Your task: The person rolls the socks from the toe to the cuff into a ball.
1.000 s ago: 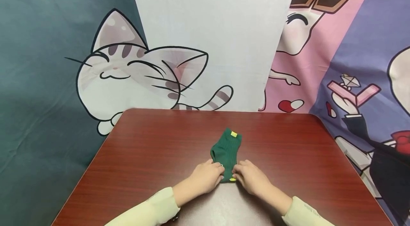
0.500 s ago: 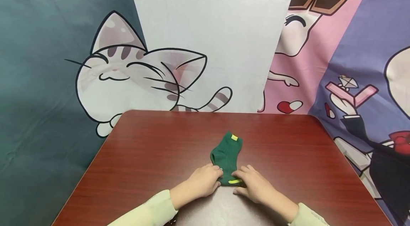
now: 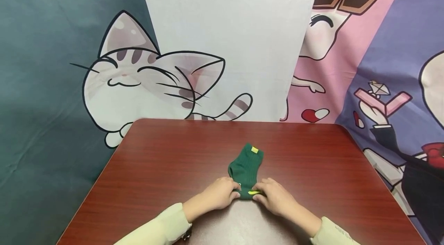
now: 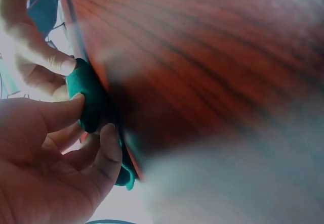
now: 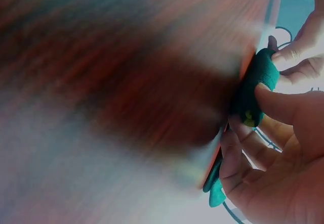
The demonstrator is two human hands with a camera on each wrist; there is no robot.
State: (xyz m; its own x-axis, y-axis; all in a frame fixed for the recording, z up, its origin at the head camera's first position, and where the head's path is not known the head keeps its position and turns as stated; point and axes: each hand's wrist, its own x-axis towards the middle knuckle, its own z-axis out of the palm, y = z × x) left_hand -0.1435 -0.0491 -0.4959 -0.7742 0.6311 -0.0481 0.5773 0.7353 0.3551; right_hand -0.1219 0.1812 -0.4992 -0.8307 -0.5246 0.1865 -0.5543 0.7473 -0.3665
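Note:
A green ribbed sock [image 3: 245, 169] lies on the table, its cuff with a small yellow tab [image 3: 254, 150] pointing away from me. At its near end a thick roll of green fabric shows in both wrist views. My left hand [image 3: 221, 193] pinches the left end of this roll between thumb and fingers. On the right end, my right hand [image 3: 275, 197] holds the roll with its thumb [image 5: 276, 102] on top and fingers beneath. A yellow strip [image 3: 254, 192] shows beside the right fingertips. Part of the near end is hidden behind the fingers.
The reddish-brown wooden table [image 3: 166, 152] has rounded far corners. Behind it hangs a cloth backdrop [image 3: 229, 13] printed with a cartoon cat and figures. Pale yellow-green sleeves [image 3: 166, 223] cover both forearms.
The right hand loosened with its thumb apart, then took hold of the near end again. The yellow strip now shows slightly farther from the near edge. The sock shifted slightly toward me.

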